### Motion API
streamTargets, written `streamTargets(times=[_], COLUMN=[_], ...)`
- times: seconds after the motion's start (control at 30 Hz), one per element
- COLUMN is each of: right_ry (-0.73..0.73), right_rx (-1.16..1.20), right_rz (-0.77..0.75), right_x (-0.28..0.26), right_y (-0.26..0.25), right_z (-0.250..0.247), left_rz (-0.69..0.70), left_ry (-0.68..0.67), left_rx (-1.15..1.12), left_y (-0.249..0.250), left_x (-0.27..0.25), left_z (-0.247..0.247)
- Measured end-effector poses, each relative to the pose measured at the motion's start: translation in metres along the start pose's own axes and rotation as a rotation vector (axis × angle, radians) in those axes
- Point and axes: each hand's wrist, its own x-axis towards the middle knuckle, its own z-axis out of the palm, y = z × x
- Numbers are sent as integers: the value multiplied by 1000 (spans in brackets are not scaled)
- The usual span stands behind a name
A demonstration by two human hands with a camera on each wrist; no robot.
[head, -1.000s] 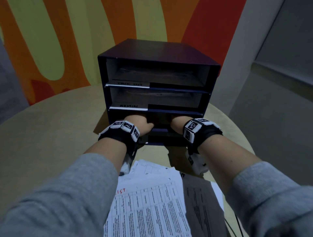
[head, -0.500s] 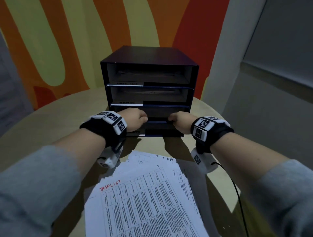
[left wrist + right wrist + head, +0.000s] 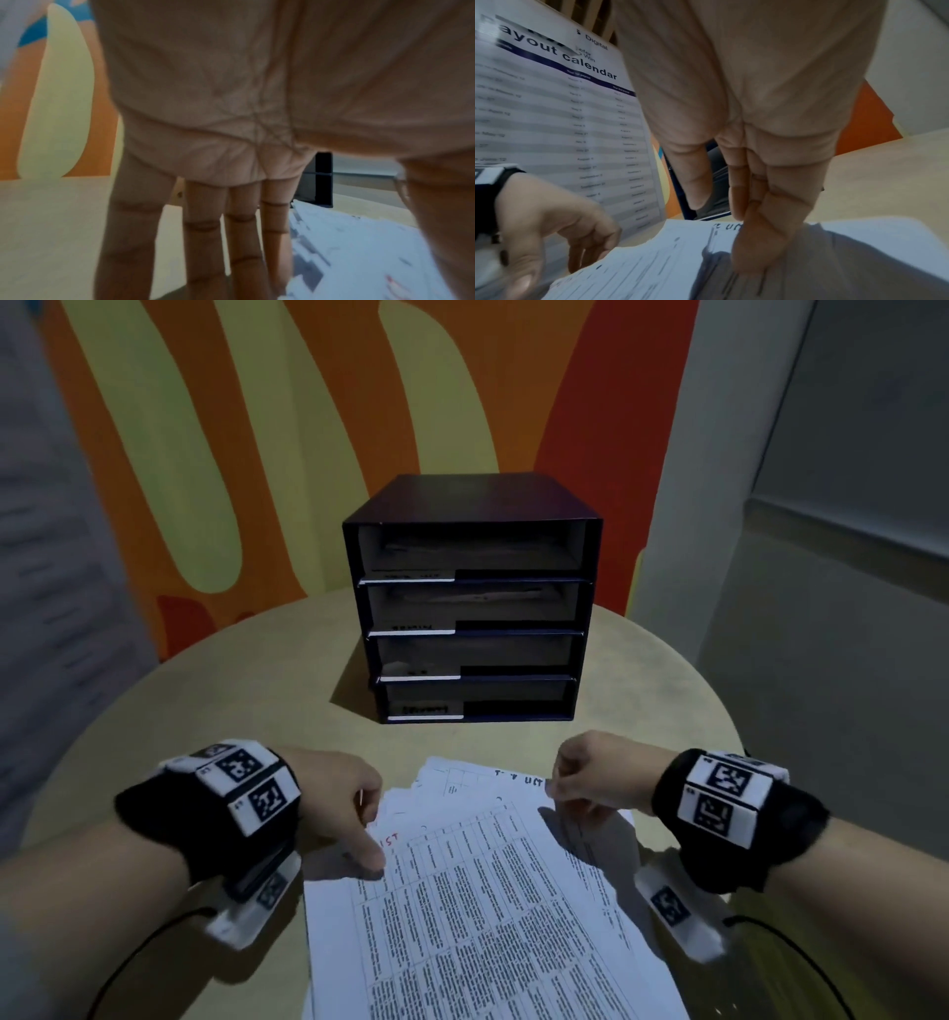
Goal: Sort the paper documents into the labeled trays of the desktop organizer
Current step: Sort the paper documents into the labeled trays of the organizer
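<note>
A dark four-tray organizer (image 3: 472,598) with white label strips stands at the middle of the round table; papers lie in its upper trays. A stack of printed sheets (image 3: 488,891) lies in front of it, a table-filled page with red writing on top. My left hand (image 3: 349,809) is at the stack's left edge, thumb on the top sheet; its fingers (image 3: 241,243) hang straight beside the sheets (image 3: 359,253). My right hand (image 3: 590,778) rests fingertips (image 3: 752,253) on the stack's far right corner (image 3: 808,253), thumb apart. Neither hand holds a sheet.
The beige round table (image 3: 205,737) ends close on both sides. Black cables (image 3: 801,958) run from the wrist units near the front. A "payout calendar" poster (image 3: 552,121) hangs at the left. A striped orange and yellow wall (image 3: 308,428) stands behind the organizer.
Both hands have drawn back out of the organizer's bottom tray to the paper stack. The organizer now sits farther off in view, all its trays visible.
</note>
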Motion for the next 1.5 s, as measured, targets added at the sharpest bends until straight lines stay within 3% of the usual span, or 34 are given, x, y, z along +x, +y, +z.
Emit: streamTargets(times=[0.23,0.37,0.47,0.57,0.63,0.7,0.87,1.03,1.27,1.4,1.5], right_ry=[7,-1,-7,-2,0,4,-5,-28,-6,18,46], right_rx=[-81,-57,25,27,33,-4,-273,-496,-456,-439,-435], right_rz=[-12,7,34,58,65,60,60,155,150,149,142], right_x=[0,0,1,-3,-5,-8,-16,-18,-12,-7,-1], right_y=[-6,0,5,10,15,18,21,20,14,12,8], right_z=[14,13,12,11,9,5,-4,-3,1,2,3], left_rz=[-137,-149,-36,121,146,101,-126,-177,-140,-144,-196], left_ry=[-67,52,164,289,344,327,103,9,119,229,197], left_rx=[19,111,137,-37,-109,-100,-29,-176,-320,-157,-98], left_y=[2,12,20,24,26,24,5,-1,-3,-9,-15], left_x=[-5,-2,8,16,19,19,14,11,34,36,31], left_z=[-5,-20,-25,-21,-12,-4,2,10,22,17,12])
